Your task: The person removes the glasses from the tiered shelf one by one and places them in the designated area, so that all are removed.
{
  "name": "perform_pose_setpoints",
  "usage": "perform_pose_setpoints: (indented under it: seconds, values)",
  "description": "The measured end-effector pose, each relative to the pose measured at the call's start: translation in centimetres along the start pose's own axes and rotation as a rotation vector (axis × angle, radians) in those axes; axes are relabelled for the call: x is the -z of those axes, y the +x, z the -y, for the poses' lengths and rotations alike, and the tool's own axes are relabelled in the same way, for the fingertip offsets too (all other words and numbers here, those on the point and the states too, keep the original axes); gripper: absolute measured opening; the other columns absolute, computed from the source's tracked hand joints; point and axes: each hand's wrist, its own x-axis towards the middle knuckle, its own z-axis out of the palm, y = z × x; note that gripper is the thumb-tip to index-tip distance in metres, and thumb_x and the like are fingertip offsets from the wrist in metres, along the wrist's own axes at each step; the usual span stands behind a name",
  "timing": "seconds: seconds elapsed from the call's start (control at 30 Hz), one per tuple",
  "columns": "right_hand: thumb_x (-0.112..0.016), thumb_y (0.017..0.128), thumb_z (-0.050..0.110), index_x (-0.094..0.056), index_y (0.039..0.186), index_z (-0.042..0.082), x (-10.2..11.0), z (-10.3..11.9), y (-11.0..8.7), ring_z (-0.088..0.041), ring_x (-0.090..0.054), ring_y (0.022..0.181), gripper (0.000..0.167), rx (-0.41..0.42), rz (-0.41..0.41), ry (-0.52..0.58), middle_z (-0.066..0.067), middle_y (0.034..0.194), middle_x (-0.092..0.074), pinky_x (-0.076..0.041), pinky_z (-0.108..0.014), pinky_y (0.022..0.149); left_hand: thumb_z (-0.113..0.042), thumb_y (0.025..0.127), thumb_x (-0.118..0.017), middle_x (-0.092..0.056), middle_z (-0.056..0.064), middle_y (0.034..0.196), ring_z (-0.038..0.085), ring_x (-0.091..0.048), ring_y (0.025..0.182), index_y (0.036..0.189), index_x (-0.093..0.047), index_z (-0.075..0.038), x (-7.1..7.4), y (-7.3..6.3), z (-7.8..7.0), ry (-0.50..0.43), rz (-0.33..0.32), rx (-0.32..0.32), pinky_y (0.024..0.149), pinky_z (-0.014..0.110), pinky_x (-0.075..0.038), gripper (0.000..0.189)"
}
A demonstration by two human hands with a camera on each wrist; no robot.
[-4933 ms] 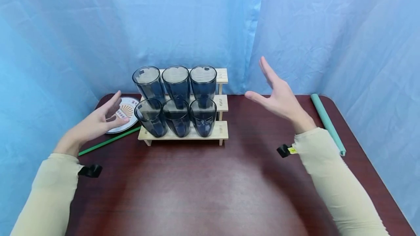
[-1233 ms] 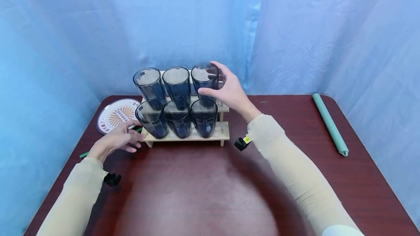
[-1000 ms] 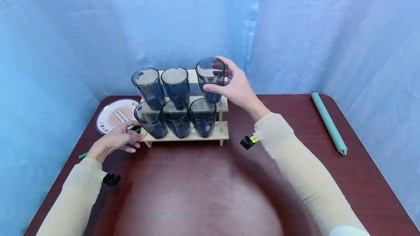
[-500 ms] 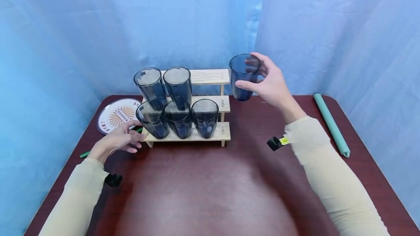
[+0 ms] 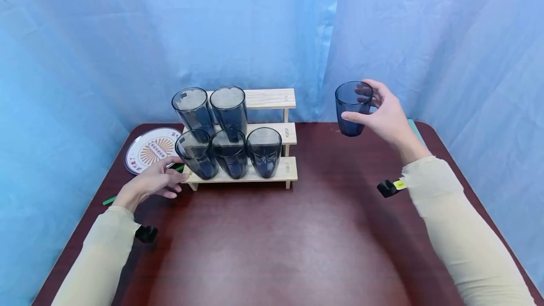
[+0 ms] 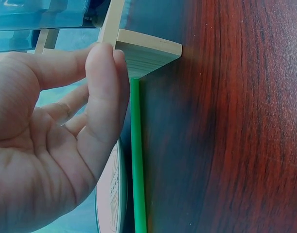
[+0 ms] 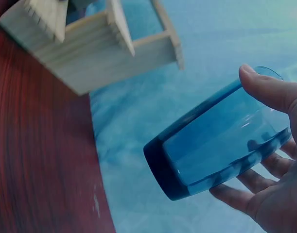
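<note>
My right hand [image 5: 386, 114] grips a dark blue drinking glass [image 5: 352, 112] by its side, in the air right of the wooden tiered stand [image 5: 272, 99]. In the right wrist view the glass [image 7: 221, 141] lies between the thumb and the fingers, its thick base away from the palm. My left hand [image 5: 150, 182] pinches the front left corner of the stand's lowest step; in the left wrist view thumb and fingers meet at the board [image 6: 148, 48]. Two glasses [image 5: 229, 110] stand in the stand's back row and three more [image 5: 264, 155] on its lowest step.
A round patterned plate [image 5: 148, 148] lies on the dark red table [image 5: 272, 244] left of the stand. A green stick [image 6: 137, 160] lies beside it. Behind my right hand a pale green roll [image 5: 415, 130] is mostly hidden. Blue curtains [image 5: 263, 22] surround the table.
My right hand has taken the right glass off the back row and carried it to the right. My left hand has come from the air to the stand's corner and stays there.
</note>
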Motion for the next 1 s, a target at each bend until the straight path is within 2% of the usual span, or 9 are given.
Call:
perform_pose_setpoints:
  seconds: [0.13,0.3,0.5,0.73,0.93,1.0]
  values:
    - [-0.086,0.082,0.038,-0.032,0.158,0.026,0.8,-1.0,0.1,-0.024,-0.047,0.134,0.094,-0.051,0.017,-0.073,0.000,0.148,-0.052,-0.047,-0.049,0.101,-0.023,0.099,-0.069,-0.065,0.016,0.113,0.023,-0.065,0.081,0.155,-0.023,-0.005,0.0,0.0,0.1,-0.004,-0.004,0.005,0.068,0.037,-0.061,0.074]
    - [-0.083,0.083,0.045,-0.026,0.161,0.023,2.1,-2.5,0.0,-0.029,-0.043,0.139,0.098,-0.090,0.037,-0.134,-0.006,0.153,-0.048,-0.042,-0.055,0.105,-0.023,0.099,-0.068,-0.065,0.018,0.115,0.022,-0.066,0.080,0.155,-0.023,-0.006,-0.1,0.0,0.2,0.001,-0.013,0.009,0.067,0.037,-0.061,0.074]
    - [-0.083,0.082,0.049,-0.018,0.162,0.015,3.9,-5.0,-0.4,-0.035,-0.038,0.142,0.108,-0.140,0.065,-0.195,-0.015,0.157,-0.041,-0.040,-0.060,0.104,-0.022,0.100,-0.067,-0.064,0.024,0.118,0.022,-0.067,0.078,0.155,-0.024,-0.006,-0.4,0.3,0.2,0.003,-0.013,0.014,0.067,0.036,-0.061,0.072]
    - [-0.081,0.083,0.054,-0.016,0.163,0.014,5.4,-7.5,-0.6,-0.044,-0.041,0.132,0.110,-0.178,0.033,-0.263,-0.025,0.154,-0.036,-0.041,-0.064,0.096,-0.021,0.100,-0.067,-0.065,0.023,0.115,0.022,-0.067,0.078,0.155,-0.023,-0.005,-0.3,0.3,0.2,0.009,-0.009,0.002,0.066,0.036,-0.061,0.072]
    - [-0.078,0.084,0.057,-0.014,0.164,0.016,6.5,-9.1,-0.4,-0.044,-0.038,0.129,0.110,-0.208,0.033,-0.269,-0.028,0.153,-0.034,-0.040,-0.066,0.095,-0.018,0.100,-0.065,-0.066,0.021,0.112,0.022,-0.067,0.077,0.156,-0.023,-0.005,0.0,0.1,-0.1,0.009,-0.002,-0.011,0.065,0.036,-0.060,0.071]
    - [-0.077,0.084,0.057,-0.015,0.164,0.015,6.8,-9.6,-0.2,-0.042,-0.038,0.127,0.109,-0.207,0.025,-0.268,-0.026,0.152,-0.034,-0.041,-0.064,0.093,-0.018,0.100,-0.066,-0.066,0.023,0.113,0.022,-0.068,0.077,0.155,-0.024,-0.005,0.2,0.0,0.0,0.009,-0.004,-0.007,0.065,0.036,-0.060,0.071]
